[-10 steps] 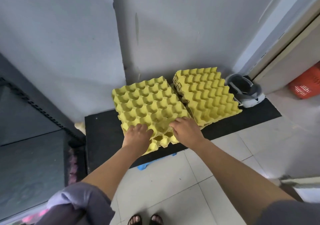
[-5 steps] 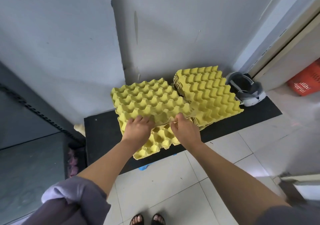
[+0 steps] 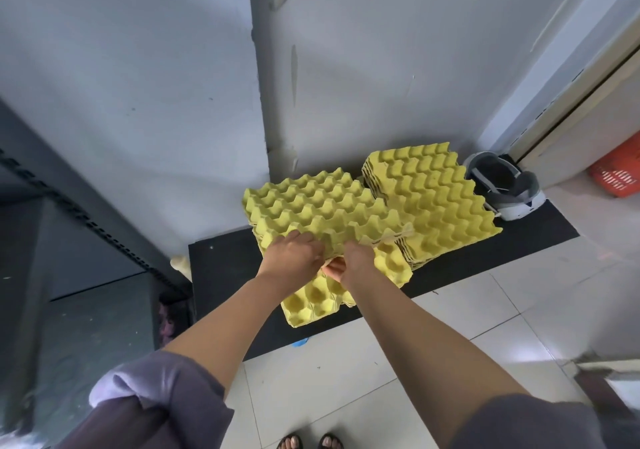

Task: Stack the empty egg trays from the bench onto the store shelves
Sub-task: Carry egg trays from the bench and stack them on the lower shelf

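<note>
Two piles of yellow egg trays rest on a low black bench [image 3: 221, 275] against the grey wall. From the left pile a bundle of trays [image 3: 311, 209] is tilted up at its near edge. My left hand [image 3: 294, 258] and my right hand [image 3: 356, 263] both grip that near edge, close together. Under the raised bundle a lower tray [image 3: 318, 298] of the same pile lies flat, its cups showing. The right pile [image 3: 436, 195] stands untouched beside it, partly overlapped by the raised bundle's corner.
A grey and white helmet-like object [image 3: 502, 185] lies on the bench's right end. An orange basket [image 3: 620, 168] sits on the floor at far right. A dark metal shelf frame [image 3: 86, 227] runs along the left. White floor tiles [image 3: 311, 379] lie under my sandalled feet.
Both hands closed on the near edge of the left pile's upper trays and lifted it. The bundle now tilts up off the lower tray, higher than before.
</note>
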`<state>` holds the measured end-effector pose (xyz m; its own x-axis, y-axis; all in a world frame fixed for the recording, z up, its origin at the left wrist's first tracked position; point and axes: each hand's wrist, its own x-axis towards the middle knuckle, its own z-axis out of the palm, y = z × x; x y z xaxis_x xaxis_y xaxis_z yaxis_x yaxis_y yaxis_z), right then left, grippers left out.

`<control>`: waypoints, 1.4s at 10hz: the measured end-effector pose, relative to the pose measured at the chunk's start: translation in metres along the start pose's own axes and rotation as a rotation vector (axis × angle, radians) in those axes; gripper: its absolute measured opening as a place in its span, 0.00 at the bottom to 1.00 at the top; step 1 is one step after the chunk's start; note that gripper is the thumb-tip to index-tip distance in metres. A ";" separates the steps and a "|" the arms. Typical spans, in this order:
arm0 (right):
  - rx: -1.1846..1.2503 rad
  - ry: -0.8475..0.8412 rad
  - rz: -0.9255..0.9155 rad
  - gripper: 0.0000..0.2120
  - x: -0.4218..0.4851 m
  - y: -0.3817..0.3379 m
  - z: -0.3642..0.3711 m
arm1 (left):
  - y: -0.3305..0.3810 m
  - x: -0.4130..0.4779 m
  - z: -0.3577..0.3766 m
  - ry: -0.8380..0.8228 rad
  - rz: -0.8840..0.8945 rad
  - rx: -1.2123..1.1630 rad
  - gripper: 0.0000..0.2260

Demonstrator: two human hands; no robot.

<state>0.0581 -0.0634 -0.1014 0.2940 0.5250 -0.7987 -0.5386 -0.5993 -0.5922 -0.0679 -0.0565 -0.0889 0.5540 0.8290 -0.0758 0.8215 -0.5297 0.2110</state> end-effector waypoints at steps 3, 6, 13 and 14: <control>-0.097 0.063 -0.201 0.08 -0.048 -0.033 -0.028 | -0.029 -0.032 -0.054 0.044 -0.149 0.050 0.19; -0.232 0.015 -0.392 0.11 -0.117 -0.037 -0.051 | 0.002 -0.118 -0.102 -0.069 -0.167 0.092 0.23; -0.444 -0.405 -0.500 0.13 -0.278 0.085 0.070 | -0.038 -0.402 -0.170 0.147 -0.490 0.273 0.22; -0.499 -0.447 -0.499 0.12 -0.287 0.107 0.115 | -0.071 -0.429 -0.170 0.181 -0.539 0.295 0.21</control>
<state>-0.1744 -0.2090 0.0772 0.0078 0.9270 -0.3749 0.0154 -0.3750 -0.9269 -0.3868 -0.3446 0.0948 0.0420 0.9963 0.0744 0.9954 -0.0353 -0.0896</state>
